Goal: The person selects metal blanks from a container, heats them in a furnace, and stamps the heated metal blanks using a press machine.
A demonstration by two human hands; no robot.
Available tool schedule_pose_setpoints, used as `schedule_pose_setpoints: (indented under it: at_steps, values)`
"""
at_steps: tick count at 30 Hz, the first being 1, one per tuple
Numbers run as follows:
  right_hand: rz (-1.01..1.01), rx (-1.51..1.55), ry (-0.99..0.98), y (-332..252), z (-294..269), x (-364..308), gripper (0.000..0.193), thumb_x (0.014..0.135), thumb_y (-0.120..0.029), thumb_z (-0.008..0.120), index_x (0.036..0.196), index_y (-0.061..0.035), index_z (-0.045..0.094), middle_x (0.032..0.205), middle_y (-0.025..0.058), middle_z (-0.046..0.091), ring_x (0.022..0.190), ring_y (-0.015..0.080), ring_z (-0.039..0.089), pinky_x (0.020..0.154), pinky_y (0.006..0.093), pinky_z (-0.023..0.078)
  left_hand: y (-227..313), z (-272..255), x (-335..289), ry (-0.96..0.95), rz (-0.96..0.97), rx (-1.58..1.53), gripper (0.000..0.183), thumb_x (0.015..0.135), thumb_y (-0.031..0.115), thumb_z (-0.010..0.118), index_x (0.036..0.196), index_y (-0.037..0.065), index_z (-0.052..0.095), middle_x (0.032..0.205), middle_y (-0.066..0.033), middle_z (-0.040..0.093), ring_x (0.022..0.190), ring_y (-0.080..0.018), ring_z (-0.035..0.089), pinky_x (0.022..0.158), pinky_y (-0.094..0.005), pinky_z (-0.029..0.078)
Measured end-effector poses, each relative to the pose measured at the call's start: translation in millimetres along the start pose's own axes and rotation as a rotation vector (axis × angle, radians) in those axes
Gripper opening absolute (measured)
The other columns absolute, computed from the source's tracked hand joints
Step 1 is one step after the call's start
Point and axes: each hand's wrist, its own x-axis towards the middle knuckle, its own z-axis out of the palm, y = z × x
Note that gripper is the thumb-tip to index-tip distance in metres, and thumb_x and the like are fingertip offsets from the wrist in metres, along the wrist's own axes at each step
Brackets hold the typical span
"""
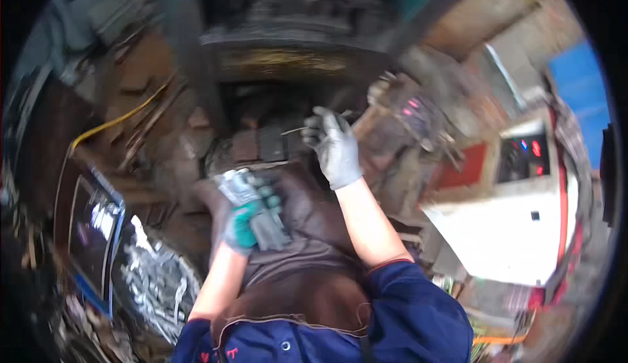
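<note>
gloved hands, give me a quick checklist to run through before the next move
1. Gloves on both hands: ok.
2. Left hand closed around the grey strips: ok.
3. Right hand grip on the thin rod: cannot tell; the picture is blurred there.
4. Brown apron over the lap: ok.
5. Forearms covered: not ok, bare between gloves and blue sleeves.
6. Display on the white cabinet readable: cannot tell; red lights show, blurred.

- White cabinet (504, 239) with a dark, red-lit display (513, 163)
- Blue sheet (579, 85), beyond the cabinet's upper right
- Yellow hose (122, 121), well left of the cabinet
- Orange strip (500, 340), below the cabinet
</note>
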Motion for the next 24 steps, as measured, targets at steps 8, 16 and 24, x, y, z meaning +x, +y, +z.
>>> schedule_pose_setpoints:
  at_steps: [8, 16, 24]
  values:
    - [-0.214, 0.406, 0.505, -61.1, -193.2, 18.9, 0.028, 0.092, -0.04, 0.056, 0.088, -0.0124, 0.06, 0.075, -0.0001, 0.059, 0.058, 0.0094, 0.053, 0.048, 0.02, 0.045, -14.1, 19.1, 4.5, 0.148, -0.052, 0.103, 0.047, 0.075, 0.003, 0.065, 0.118, 0.01, 0.049, 0.1, -0.0059, 0.058, 0.09, -0.0249, 0.061, 0.08, -0.0394, 0.054]
    - [-0.281, 0.075, 0.409, -53.2, -89.2, -47.1, 0.027, 0.097, -0.028, 0.046, 0.098, -0.0056, 0.06, 0.08, -0.0008, 0.058, 0.071, 0.0083, 0.057, 0.064, 0.0246, 0.047, -15.7, -6.9, 10.4, 0.105, -0.082, 0.02, 0.048, 0.079, 0.004, 0.065, 0.122, 0.014, 0.048, 0.107, -0.0065, 0.059, 0.096, -0.0261, 0.059, 0.086, -0.0435, 0.051]
    - [-0.226, -0.381, 0.02, -98.8, 68.5, 84.6, 0.032, 0.09, -0.033, 0.053, 0.08, -0.0036, 0.06, 0.058, 0.0021, 0.051, 0.041, 0.0113, 0.042, 0.038, 0.0241, 0.03, -15.4, -14.8, 11.6, 0.028, -0.107, -0.09, 0.041, 0.084, 0.001, 0.059, 0.121, 0.015, 0.051, 0.109, -0.0073, 0.061, 0.097, -0.028, 0.061, 0.085, -0.0453, 0.052]
